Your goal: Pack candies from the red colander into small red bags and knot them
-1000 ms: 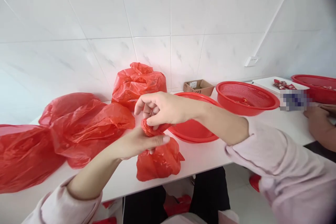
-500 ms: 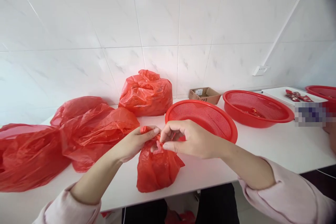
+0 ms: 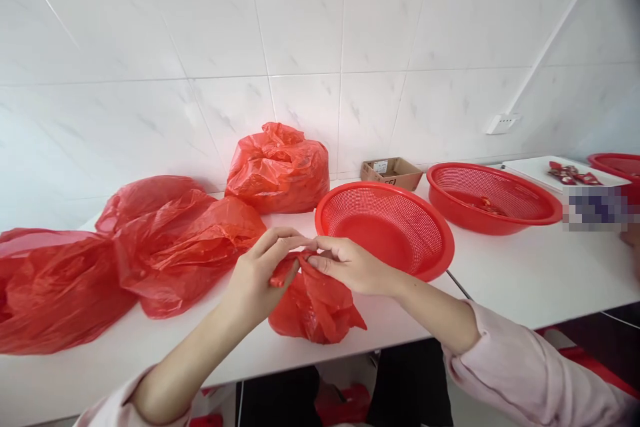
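Note:
A small red plastic bag (image 3: pixel 315 307) sits on the white table (image 3: pixel 525 280) near its front edge. My left hand (image 3: pixel 260 273) pinches the bag's twisted top from the left. My right hand (image 3: pixel 350 265) pinches the same top from the right, fingers closed on the plastic. The two hands meet fingertip to fingertip above the bag. An empty red mesh basket (image 3: pixel 385 227) stands just behind my right hand.
Several larger red plastic bags (image 3: pixel 175 243) lie at the left, another full red bag (image 3: pixel 279 170) by the tiled wall. A small cardboard box (image 3: pixel 392 172) and a second red basket (image 3: pixel 493 197) stand at the right. Another person's hand (image 3: pixel 631 237) shows at the right edge.
My right hand came down from above the bag's top to beside my left hand. Both hands now pinch the top together and the bag leans to the right.

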Demonstrator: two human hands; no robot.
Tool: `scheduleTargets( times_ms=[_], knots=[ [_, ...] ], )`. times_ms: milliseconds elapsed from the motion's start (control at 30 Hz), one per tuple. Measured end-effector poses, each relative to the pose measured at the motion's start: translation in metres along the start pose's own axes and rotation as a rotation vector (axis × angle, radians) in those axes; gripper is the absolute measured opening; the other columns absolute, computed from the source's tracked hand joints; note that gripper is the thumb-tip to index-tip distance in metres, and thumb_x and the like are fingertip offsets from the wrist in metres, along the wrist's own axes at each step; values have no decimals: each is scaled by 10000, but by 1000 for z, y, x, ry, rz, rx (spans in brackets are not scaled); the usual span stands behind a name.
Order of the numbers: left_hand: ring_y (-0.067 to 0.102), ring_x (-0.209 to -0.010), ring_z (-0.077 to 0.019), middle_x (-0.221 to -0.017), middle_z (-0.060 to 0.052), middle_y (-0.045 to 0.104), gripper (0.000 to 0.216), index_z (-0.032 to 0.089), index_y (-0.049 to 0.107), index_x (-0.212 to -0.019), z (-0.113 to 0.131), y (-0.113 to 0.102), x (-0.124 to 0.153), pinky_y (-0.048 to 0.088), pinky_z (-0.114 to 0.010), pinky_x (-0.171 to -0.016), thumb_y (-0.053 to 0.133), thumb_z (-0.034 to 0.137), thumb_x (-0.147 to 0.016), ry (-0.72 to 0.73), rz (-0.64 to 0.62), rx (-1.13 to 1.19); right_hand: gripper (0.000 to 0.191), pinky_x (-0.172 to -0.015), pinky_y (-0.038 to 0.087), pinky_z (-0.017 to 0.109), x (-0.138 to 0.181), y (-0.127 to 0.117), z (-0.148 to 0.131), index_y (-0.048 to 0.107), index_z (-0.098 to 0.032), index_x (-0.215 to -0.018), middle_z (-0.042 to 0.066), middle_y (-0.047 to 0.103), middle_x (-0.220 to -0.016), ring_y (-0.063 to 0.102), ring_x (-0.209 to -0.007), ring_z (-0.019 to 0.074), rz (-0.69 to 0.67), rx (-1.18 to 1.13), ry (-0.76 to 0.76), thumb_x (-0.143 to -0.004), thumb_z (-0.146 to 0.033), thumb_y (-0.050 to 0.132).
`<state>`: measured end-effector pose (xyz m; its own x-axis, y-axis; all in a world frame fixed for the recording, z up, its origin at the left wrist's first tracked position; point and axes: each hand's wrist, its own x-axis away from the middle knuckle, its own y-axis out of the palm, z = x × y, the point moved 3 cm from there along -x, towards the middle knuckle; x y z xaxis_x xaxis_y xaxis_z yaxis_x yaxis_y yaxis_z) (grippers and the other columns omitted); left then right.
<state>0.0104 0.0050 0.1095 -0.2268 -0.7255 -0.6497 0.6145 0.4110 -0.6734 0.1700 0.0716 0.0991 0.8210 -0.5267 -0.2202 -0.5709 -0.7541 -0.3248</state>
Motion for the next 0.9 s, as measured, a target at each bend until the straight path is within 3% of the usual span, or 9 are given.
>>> scheduleTargets(
  times_ms=[100, 233, 400, 500, 567, 633, 767, 833, 900],
  knots=[
    [662, -953, -154, -1098, -56, 693, 286, 221, 616, -1209, -6, -2, 5, 526, -255, -821, 496, 166, -955, 49, -42, -61, 219, -687, 432, 257, 11, -15, -11, 632, -201, -937, 7, 658, -865, 588, -763, 132, 101, 332, -70, -986, -352, 480],
    [632, -957, -190, -1032, -39, 730, 226, 208, 662, -1089, -20, -9, 14, 525, -300, -811, 464, 237, -983, 17, -170, -136, 207, -669, 378, 265, 27, -49, -8, 655, -213, -884, 2, 680, -791, 592, -730, 138, 172, 785, -140, -974, -323, 504],
    [585, -1014, -194, -975, -32, 699, 279, 220, 656, -874, -28, -23, 25, 509, -297, -846, 412, 276, -998, -92, -473, 15, 230, -686, 366, 278, 37, -104, 30, 646, -242, -848, -35, 723, -818, 610, -710, 138, 233, 865, 110, -977, -329, 477],
    [537, -1163, -205, -1241, -36, 611, 291, 245, 676, -886, -23, -32, 29, 483, -308, -927, 410, 285, -997, -174, -581, 135, 242, -685, 369, 294, 35, -118, 48, 652, -237, -841, -19, 717, -810, 595, -700, 152, 246, 804, 209, -963, -345, 473],
    [465, -1285, -237, -1452, -15, 460, 301, 260, 710, -903, -21, -34, 28, 458, -330, -983, 429, 322, -991, -266, -590, 252, 258, -656, 374, 289, 29, -114, 52, 655, -228, -812, -10, 697, -774, 586, -686, 156, 200, 757, 230, -947, -365, 484],
    [429, -1337, -263, -1505, -15, 411, 340, 267, 734, -943, -19, -29, 23, 406, -370, -1057, 418, 382, -992, -350, -497, 520, 268, -634, 384, 279, 20, -104, 46, 647, -220, -798, -10, 674, -758, 580, -683, 155, 164, 711, 213, -939, -386, 490],
    [617, -1026, -212, -1038, -67, 681, 385, 264, 700, -1144, -16, 0, 9, 434, -383, -1004, 415, 465, -980, -524, -233, 1126, 229, -729, 440, 286, -2, -73, 1, 633, -204, -900, 12, 676, -931, 601, -833, 157, 186, 454, 15, -943, -389, 505],
    [613, -845, -165, -853, -32, 669, 326, 233, 716, -1121, -12, 19, 4, 466, -318, -898, 541, 436, -935, -621, -285, 1133, 181, -783, 446, 287, -13, -55, -23, 622, -193, -884, 20, 670, -1005, 602, -883, 150, 176, 381, -81, -930, -348, 539],
    [607, -839, -157, -876, -32, 682, 290, 201, 734, -1072, -4, 32, 3, 460, -296, -872, 663, 393, -868, -675, -405, 1069, 144, -795, 438, 286, -23, -39, -38, 611, -189, -836, 16, 670, -1013, 600, -882, 142, 162, 418, -107, -916, -300, 565]
  ],
)
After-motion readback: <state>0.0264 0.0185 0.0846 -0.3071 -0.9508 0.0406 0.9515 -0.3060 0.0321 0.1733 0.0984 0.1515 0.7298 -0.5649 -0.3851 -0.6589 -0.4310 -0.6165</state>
